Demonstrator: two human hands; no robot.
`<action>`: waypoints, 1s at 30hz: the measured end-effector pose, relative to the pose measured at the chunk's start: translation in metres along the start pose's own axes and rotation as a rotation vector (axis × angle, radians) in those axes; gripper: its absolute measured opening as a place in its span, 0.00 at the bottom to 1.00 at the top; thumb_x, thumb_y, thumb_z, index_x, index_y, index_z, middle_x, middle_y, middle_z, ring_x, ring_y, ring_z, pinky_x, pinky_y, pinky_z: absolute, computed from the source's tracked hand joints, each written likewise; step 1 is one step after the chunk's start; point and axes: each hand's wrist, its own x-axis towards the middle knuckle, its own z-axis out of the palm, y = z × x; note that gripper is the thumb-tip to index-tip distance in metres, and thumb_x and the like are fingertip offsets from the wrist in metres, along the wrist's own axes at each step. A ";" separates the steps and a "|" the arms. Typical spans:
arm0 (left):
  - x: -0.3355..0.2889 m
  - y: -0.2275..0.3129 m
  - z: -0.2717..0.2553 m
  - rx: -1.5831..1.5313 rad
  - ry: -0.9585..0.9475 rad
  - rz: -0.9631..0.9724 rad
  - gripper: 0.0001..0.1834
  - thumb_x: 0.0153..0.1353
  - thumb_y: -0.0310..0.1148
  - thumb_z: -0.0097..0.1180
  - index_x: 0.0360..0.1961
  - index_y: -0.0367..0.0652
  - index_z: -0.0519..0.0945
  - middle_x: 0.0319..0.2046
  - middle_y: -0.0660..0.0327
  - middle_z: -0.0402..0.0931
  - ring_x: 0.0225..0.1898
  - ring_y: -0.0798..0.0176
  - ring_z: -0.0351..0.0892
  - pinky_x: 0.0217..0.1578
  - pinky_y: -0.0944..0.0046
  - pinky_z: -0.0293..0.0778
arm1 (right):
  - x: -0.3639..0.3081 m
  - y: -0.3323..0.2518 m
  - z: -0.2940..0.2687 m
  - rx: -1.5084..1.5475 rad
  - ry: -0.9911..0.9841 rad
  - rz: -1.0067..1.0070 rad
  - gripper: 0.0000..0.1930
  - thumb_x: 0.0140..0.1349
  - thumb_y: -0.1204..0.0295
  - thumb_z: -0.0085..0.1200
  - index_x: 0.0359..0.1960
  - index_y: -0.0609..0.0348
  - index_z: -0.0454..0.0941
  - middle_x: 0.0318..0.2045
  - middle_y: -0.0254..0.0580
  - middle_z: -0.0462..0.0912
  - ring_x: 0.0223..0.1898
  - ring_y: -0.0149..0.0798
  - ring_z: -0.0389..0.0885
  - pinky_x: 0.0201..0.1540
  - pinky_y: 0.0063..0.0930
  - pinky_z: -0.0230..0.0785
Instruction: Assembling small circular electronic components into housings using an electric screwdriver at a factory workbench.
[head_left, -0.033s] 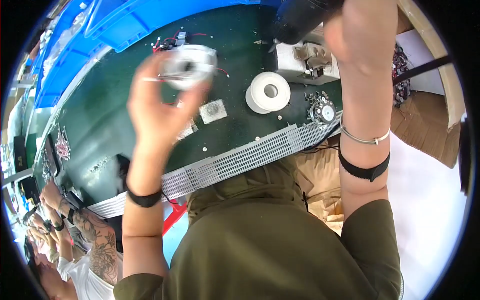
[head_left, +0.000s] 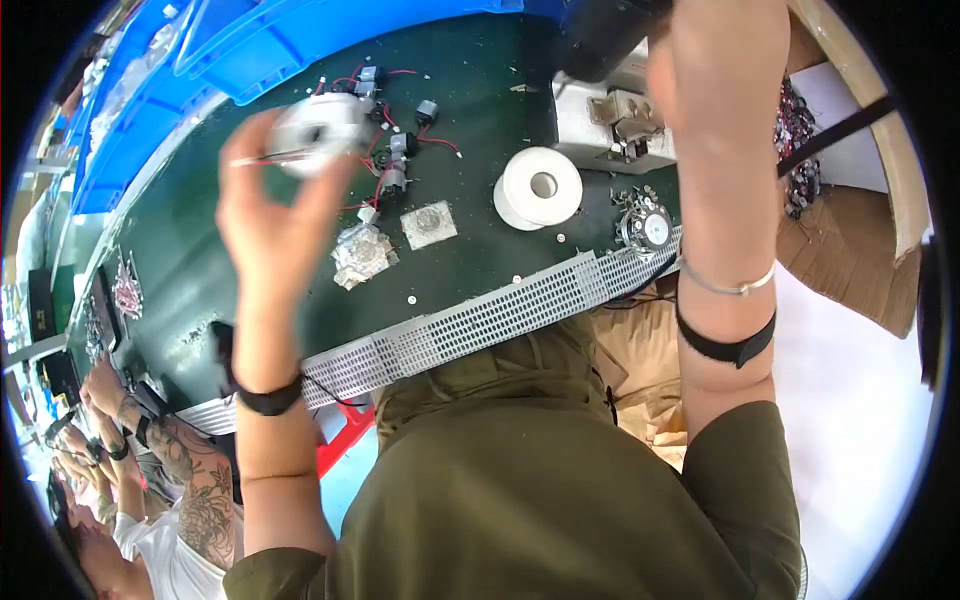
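Note:
My left hand (head_left: pixel 270 210) is closed around a white, roundish plastic part (head_left: pixel 345 120) with a dark centre opening. It is held above the green table and blurred by motion. A thin, light strip with a reddish tint shows beside it, too smeared to name. Just right of this hand lie several small grey-and-black motors (head_left: pixel 395 180) with red wires. My right hand (head_left: pixel 715 70) reaches to the top right edge, close to a bulky black object (head_left: pixel 605 40). Its fingers are hidden, so whether they grip that object cannot be made out.
A white spool (head_left: pixel 510 205) stands mid-table, left of a metal fixture on a white block (head_left: pixel 590 125). Near the perforated front strip (head_left: pixel 480 325) are a round metal part (head_left: pixel 645 228) and crumpled pieces (head_left: pixel 362 255). Blue bins (head_left: pixel 260 55) line the back; other people sit at left.
My left hand has moved left with the white part, uncovering motors and a crumpled piece on the table. My right forearm has shifted slightly left.

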 end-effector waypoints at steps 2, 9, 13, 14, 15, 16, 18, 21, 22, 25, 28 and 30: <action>0.010 -0.080 -0.047 0.128 0.064 -0.109 0.28 0.48 0.37 0.68 0.49 0.38 0.73 0.43 0.56 0.77 0.43 0.62 0.76 0.48 0.64 0.71 | -0.013 0.016 0.002 -0.202 0.097 -0.274 0.21 0.55 0.65 0.60 0.44 0.68 0.71 0.34 0.38 0.77 0.34 0.29 0.76 0.39 0.22 0.70; 0.069 -0.199 -0.211 1.052 -0.293 -0.548 0.38 0.54 0.59 0.54 0.56 0.38 0.71 0.49 0.46 0.75 0.51 0.44 0.74 0.51 0.55 0.67 | -0.043 0.079 0.030 -0.988 -1.105 0.138 0.14 0.55 0.75 0.53 0.44 0.53 0.74 0.41 0.44 0.75 0.44 0.50 0.75 0.45 0.39 0.70; 0.149 -0.089 -0.142 0.673 0.013 -0.110 0.32 0.57 0.53 0.54 0.53 0.35 0.74 0.48 0.47 0.76 0.53 0.51 0.74 0.52 0.59 0.67 | -0.058 0.126 0.027 -1.048 -1.164 0.077 0.13 0.58 0.75 0.44 0.45 0.60 0.72 0.41 0.53 0.75 0.47 0.54 0.75 0.49 0.42 0.70; 0.168 -0.087 -0.114 0.495 -0.027 0.073 0.28 0.58 0.50 0.55 0.53 0.42 0.75 0.47 0.49 0.77 0.52 0.53 0.75 0.51 0.61 0.68 | -0.065 0.133 0.027 -1.029 -1.152 0.039 0.11 0.58 0.76 0.43 0.40 0.64 0.73 0.38 0.54 0.75 0.45 0.53 0.76 0.45 0.42 0.72; 0.183 -0.069 -0.086 0.517 -0.136 0.135 0.27 0.57 0.49 0.56 0.53 0.44 0.75 0.46 0.47 0.77 0.50 0.51 0.76 0.50 0.59 0.69 | -0.066 0.129 0.031 -1.049 -1.229 0.070 0.08 0.56 0.76 0.44 0.35 0.64 0.73 0.36 0.52 0.75 0.44 0.50 0.78 0.41 0.40 0.75; 0.204 -0.060 -0.051 0.529 -0.247 0.204 0.26 0.56 0.48 0.56 0.52 0.45 0.76 0.44 0.46 0.77 0.48 0.49 0.76 0.49 0.58 0.70 | -0.072 0.128 0.023 -1.143 -1.126 0.008 0.05 0.53 0.77 0.46 0.31 0.63 0.74 0.35 0.49 0.75 0.41 0.46 0.79 0.37 0.37 0.76; 0.247 -0.075 -0.015 0.589 -0.486 0.326 0.23 0.56 0.42 0.56 0.51 0.41 0.76 0.47 0.50 0.77 0.46 0.49 0.77 0.47 0.57 0.71 | -0.058 0.103 0.024 -1.191 -1.034 -0.084 0.08 0.50 0.78 0.49 0.34 0.63 0.72 0.33 0.46 0.73 0.36 0.45 0.78 0.35 0.36 0.75; 0.298 -0.117 0.035 0.854 -0.859 0.413 0.25 0.47 0.39 0.61 0.47 0.40 0.77 0.42 0.48 0.78 0.44 0.48 0.77 0.44 0.56 0.72 | -0.041 0.074 0.023 -1.176 -0.856 -0.094 0.12 0.49 0.79 0.50 0.38 0.63 0.72 0.33 0.45 0.71 0.34 0.44 0.78 0.34 0.35 0.74; 0.306 -0.131 0.053 0.980 -0.992 0.367 0.26 0.43 0.39 0.63 0.45 0.39 0.78 0.40 0.48 0.78 0.44 0.48 0.77 0.44 0.55 0.73 | -0.040 0.069 0.020 -1.154 -0.762 -0.099 0.13 0.50 0.79 0.50 0.40 0.62 0.71 0.33 0.44 0.69 0.33 0.43 0.77 0.33 0.35 0.73; 0.313 -0.148 0.090 1.255 -1.226 0.143 0.29 0.38 0.40 0.64 0.44 0.39 0.77 0.39 0.47 0.78 0.44 0.47 0.77 0.44 0.54 0.73 | -0.046 0.058 0.004 -1.123 -0.827 0.023 0.14 0.52 0.78 0.53 0.43 0.60 0.71 0.34 0.43 0.68 0.32 0.43 0.77 0.33 0.34 0.72; 0.310 -0.182 0.075 1.116 -1.314 0.257 0.30 0.38 0.39 0.65 0.45 0.40 0.76 0.39 0.48 0.78 0.44 0.47 0.77 0.44 0.54 0.73 | -0.043 0.044 0.003 -0.930 -0.883 -0.001 0.15 0.45 0.81 0.52 0.37 0.61 0.70 0.30 0.41 0.68 0.31 0.41 0.76 0.31 0.29 0.73; 0.312 -0.179 0.060 0.847 -0.933 0.318 0.31 0.39 0.38 0.64 0.49 0.41 0.74 0.39 0.48 0.78 0.42 0.48 0.78 0.44 0.55 0.73 | -0.045 0.036 0.000 -0.739 -0.876 0.049 0.13 0.49 0.78 0.59 0.37 0.58 0.74 0.35 0.41 0.75 0.33 0.43 0.78 0.33 0.31 0.72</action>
